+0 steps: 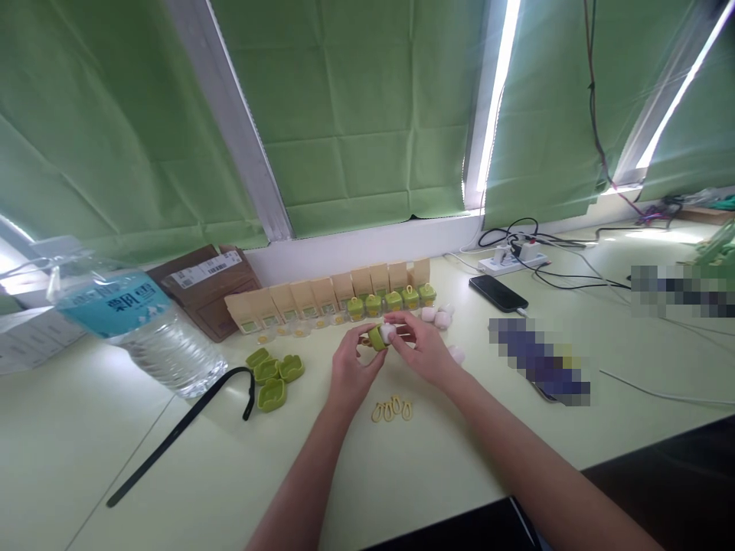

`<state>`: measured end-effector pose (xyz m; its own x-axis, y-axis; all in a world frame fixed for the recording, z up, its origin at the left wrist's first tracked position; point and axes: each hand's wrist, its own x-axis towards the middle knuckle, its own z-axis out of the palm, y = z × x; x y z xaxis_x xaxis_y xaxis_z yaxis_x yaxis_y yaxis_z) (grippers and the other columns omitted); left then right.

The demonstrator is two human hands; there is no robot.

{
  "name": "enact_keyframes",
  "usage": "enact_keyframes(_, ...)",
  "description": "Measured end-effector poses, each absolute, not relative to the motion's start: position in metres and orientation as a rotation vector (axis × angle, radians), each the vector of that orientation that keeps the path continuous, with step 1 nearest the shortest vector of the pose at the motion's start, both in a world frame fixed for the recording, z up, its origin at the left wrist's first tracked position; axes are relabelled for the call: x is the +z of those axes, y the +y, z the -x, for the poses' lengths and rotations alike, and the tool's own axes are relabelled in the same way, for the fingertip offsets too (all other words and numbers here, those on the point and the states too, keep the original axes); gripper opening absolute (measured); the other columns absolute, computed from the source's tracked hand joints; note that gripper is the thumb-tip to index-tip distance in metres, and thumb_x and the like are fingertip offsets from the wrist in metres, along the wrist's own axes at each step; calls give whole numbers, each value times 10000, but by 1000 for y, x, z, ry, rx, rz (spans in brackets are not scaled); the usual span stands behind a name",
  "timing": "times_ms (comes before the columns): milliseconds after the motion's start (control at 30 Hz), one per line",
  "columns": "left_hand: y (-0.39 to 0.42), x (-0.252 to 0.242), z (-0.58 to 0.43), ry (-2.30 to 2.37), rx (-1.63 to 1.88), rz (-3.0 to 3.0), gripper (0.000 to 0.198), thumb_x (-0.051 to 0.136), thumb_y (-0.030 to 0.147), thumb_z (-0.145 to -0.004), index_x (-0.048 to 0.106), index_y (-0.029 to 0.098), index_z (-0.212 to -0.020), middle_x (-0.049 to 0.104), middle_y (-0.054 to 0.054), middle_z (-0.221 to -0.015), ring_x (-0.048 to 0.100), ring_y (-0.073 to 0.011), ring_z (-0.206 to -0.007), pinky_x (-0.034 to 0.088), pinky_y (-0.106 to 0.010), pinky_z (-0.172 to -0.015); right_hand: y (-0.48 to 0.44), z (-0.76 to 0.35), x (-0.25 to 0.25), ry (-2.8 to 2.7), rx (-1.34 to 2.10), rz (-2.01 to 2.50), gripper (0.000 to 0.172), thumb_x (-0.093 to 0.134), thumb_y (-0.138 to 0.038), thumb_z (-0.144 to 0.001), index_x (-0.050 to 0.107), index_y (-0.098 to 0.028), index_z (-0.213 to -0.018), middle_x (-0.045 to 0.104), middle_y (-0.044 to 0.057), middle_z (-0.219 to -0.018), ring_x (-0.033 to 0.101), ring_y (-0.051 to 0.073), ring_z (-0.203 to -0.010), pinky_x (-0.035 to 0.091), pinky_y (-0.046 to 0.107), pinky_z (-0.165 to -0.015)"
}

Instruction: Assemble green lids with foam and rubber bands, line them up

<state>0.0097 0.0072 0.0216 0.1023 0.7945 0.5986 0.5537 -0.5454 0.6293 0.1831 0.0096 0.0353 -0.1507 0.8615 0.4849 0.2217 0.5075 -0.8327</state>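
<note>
My left hand (350, 371) grips a small green case (377, 337) with a yellow loop at its left side. With the fingertips of my right hand (423, 348) I hold a whitish, soft-looking piece (387, 332) against the open side of that case. Several loose green shells (272, 394) lie to the left of my hands. Yellow loops (390, 411) lie on the table in front of me. Pinkish-white pieces (442, 318) rest behind and beside my right hand. Beyond my hands, several green cases with yellow loops (392, 301) stand in a row.
Brown paper packets (302, 298) line the back, with small clear-and-yellow pieces (299, 329) before some. A large water bottle (155, 329), a cardboard box (210, 291) and a black strap (178, 432) are leftward. A phone (498, 294), power strip (511, 264) and cables are rightward.
</note>
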Motion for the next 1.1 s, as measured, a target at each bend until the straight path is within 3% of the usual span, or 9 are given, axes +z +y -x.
enact_keyframes(1100,5,22,-11,1360,1269,-2127,382,658,325,-819,569,249,-1182,693,-21,-1092,628,-160,-923,483,-285,-782,10,-183,34,-1746,651,966,328,577,-268,-893,591,-241,-1219,691,60,-1142,667,193,-1025,584,343,-838)
